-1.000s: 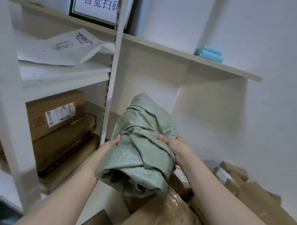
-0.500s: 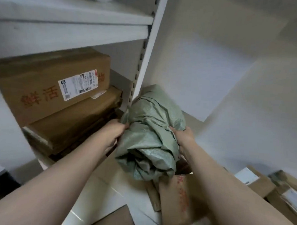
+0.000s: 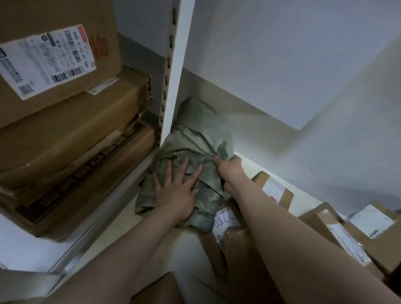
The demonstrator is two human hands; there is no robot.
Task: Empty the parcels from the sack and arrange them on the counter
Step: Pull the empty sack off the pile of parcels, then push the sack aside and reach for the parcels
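Sack: the green sack (image 3: 195, 138) is all crumpled up. It lies low in the corner on a white surface, right beside the white shelf post (image 3: 178, 59).
Left hand: the left hand (image 3: 177, 192) is open and flat with its fingers spread. It presses down on top of the sack.
Right hand: the right hand (image 3: 228, 168) has curled fingers and grips a fold at the sack's right edge.
Parcels: brown parcels (image 3: 363, 241) with white labels lie in a heap on the right, near the sack.
Shelf: big brown boxes (image 3: 58, 127) are stacked on the left.
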